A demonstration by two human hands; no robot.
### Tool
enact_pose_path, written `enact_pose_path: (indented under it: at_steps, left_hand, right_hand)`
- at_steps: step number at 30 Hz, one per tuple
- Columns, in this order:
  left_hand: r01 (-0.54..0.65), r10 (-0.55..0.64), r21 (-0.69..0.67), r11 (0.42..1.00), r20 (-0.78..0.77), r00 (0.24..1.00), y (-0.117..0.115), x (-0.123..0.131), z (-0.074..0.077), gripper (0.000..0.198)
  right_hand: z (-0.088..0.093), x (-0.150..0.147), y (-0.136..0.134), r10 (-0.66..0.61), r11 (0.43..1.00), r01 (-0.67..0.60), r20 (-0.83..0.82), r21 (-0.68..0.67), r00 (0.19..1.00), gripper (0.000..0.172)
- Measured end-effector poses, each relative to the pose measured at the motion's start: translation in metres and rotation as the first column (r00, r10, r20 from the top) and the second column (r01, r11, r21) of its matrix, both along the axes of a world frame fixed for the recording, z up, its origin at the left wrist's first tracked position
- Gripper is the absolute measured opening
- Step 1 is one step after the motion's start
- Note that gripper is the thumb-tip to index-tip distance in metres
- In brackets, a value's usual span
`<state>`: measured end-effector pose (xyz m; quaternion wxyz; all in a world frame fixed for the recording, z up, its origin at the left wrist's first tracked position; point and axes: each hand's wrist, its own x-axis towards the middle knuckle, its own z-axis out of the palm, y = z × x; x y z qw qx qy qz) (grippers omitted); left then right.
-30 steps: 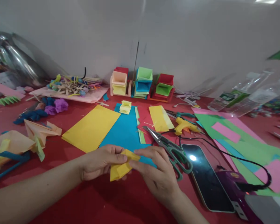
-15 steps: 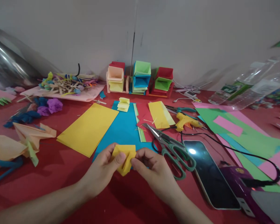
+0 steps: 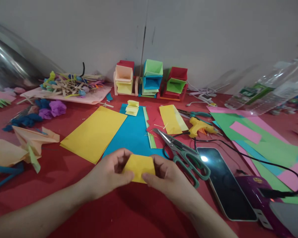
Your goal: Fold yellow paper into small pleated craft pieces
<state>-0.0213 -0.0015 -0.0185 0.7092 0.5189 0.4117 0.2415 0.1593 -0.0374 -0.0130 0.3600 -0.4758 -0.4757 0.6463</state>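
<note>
A small folded piece of yellow paper (image 3: 140, 165) is held up in front of me between both hands. My left hand (image 3: 116, 170) grips its left side, thumb on the near face and fingers behind. My right hand (image 3: 164, 172) pinches the right side in the same way. Beyond the hands lies a blue sheet (image 3: 129, 135), with a small pleated pale-yellow paper piece (image 3: 132, 108) on its far end. Larger yellow sheets (image 3: 94, 134) are to the left. Green-handled scissors (image 3: 186, 158) rest just right of my right hand.
Folded paper boxes (image 3: 152, 81) stand in stacks by the wall. On the right are a phone (image 3: 225, 185), a yellow glue gun (image 3: 203, 127), a purple power strip (image 3: 255, 195), coloured sheets (image 3: 248, 138) and plastic bottles (image 3: 268, 87). Sticks (image 3: 67, 86) lie heaped at the back left.
The yellow paper, earlier partly folded with a raised flap, now shows a flat, smooth face. My right hand has shifted from pinching the flap to holding the right edge.
</note>
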Motion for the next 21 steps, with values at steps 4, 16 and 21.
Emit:
enact_pose_path:
  at_steps: [4,16,21]
  left_hand:
    - [-0.099,0.103,-0.029,0.995,0.273,0.956,0.000,0.002,-0.006,0.040]
    - [-0.232,0.236,-0.048,0.972,0.168,0.957,0.000,0.005,-0.007,0.019]
    - [-0.254,0.255,-0.030,0.967,0.175,0.951,0.016,-0.002,-0.004,0.021]
  right_hand:
    - [-0.002,-0.001,0.001,-0.131,0.991,0.129,-0.101,-0.033,0.986,0.019]
    - [0.012,0.013,-0.005,-0.311,0.877,0.033,0.516,0.479,0.798,0.020]
    - [0.006,0.068,-0.005,-0.439,0.873,-0.204,0.896,0.442,0.064,0.022]
